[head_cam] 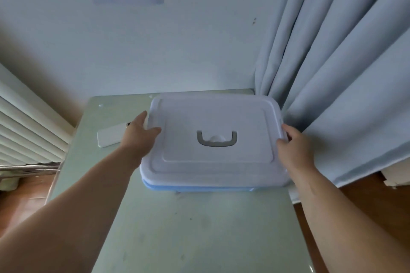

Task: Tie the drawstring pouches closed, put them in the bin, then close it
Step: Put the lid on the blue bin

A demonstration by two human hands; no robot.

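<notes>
A white lid [213, 162] with a grey U-shaped handle [217, 138] lies on top of a blue bin [199, 188] at the far right of the table. Only a thin strip of the bin shows under the lid's near edge. My left hand [138, 135] grips the lid's left edge, thumb on top and fingers over the side. My right hand [294, 146] grips the lid's right edge the same way. No pouches are in view; the lid hides the bin's inside.
The pale green table [188, 228] stretches toward me. A flat white device [111, 136] lies left of the bin, partly behind my left hand. Grey curtains [343, 95] hang against the bin's right side. A radiator [26, 131] stands at the left.
</notes>
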